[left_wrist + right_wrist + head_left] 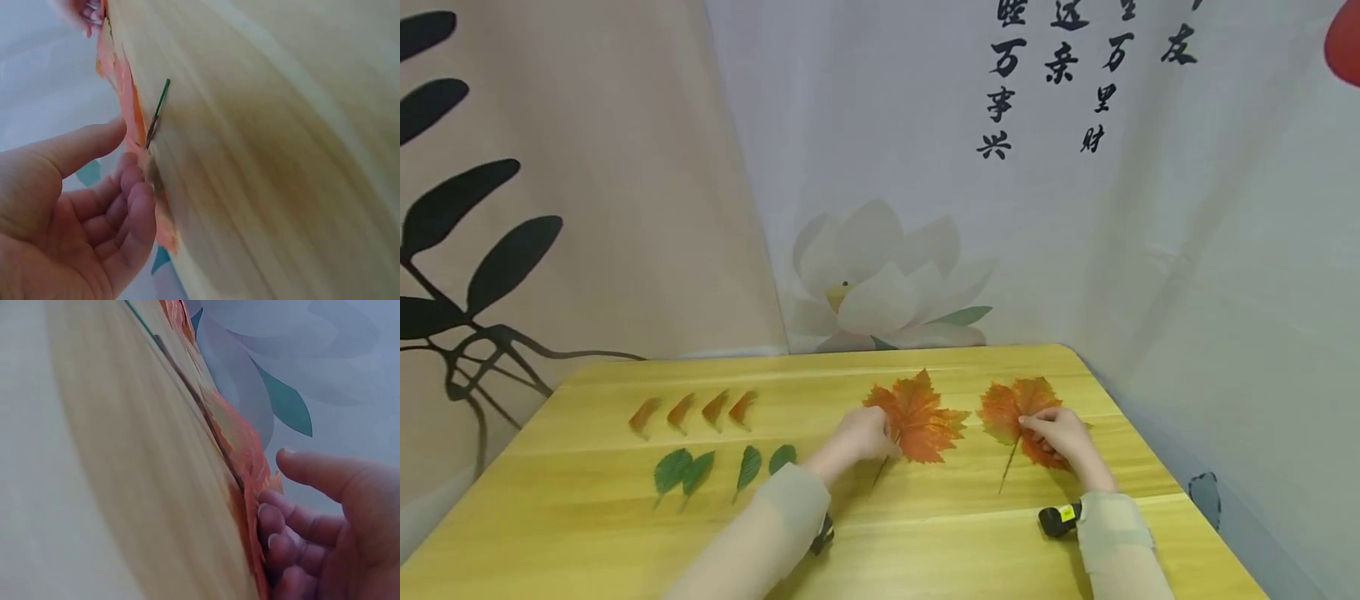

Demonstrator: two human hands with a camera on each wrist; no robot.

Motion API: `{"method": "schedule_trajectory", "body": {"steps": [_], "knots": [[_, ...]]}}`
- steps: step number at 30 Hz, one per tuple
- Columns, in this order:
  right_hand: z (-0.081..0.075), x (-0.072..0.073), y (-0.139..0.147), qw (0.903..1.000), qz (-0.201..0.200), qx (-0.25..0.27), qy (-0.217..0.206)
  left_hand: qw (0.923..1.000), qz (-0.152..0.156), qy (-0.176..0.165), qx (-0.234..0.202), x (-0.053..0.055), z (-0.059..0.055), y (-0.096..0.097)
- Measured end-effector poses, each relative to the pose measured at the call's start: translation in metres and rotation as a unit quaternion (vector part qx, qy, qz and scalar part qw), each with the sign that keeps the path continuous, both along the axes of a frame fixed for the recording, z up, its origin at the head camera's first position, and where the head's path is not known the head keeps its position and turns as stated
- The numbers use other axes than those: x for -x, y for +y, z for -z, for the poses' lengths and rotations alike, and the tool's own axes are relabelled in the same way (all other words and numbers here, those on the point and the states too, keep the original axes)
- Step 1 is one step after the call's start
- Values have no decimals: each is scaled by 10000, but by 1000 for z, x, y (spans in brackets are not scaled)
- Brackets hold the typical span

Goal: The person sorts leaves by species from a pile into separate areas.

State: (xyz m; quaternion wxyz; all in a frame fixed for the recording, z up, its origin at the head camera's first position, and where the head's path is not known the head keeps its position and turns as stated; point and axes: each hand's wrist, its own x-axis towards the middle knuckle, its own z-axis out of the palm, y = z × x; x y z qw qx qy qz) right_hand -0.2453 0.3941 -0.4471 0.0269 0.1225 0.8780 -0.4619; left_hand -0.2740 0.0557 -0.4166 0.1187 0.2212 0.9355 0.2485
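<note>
Two orange maple leaves lie side by side on the right half of the table. My left hand [867, 433] is at the lower left edge of the left maple leaf [925, 417]; in the left wrist view its loosely bent fingers [140, 206] touch the leaf, thumb apart from them. On the right maple leaf [1000, 408] rests my right hand [1063, 435]. The right wrist view shows its fingers [272, 519] against the leaf and a gap below the raised thumb. Both leaf stems point toward me.
Several small orange-brown leaves [679, 412] form a row at the table's back left. Several green leaves [698, 473] lie in front of them; my left forearm passes near the rightmost. The wooden table [587, 533] ends at a printed curtain [887, 125].
</note>
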Motion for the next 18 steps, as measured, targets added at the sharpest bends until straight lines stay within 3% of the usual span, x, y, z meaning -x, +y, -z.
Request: {"method": "schedule_trajectory", "body": {"steps": [3, 7, 13, 18], "knots": [[-2, 0, -1, 10000, -60, 8, -5, 9992, -340, 103, 154, -6, -5, -4], [-2, -4, 3, 10000, -16, -36, -27, 9986, -463, 51, 241, -11, -3, -1], [-3, -2, 1, 9999, -58, -83, -45, 9976, -428, 272, 470, -12, -2, 1], [-2, -2, -3, 9999, -83, -90, -34, 9982, -529, -224, 171, -14, 1, -4]]}}
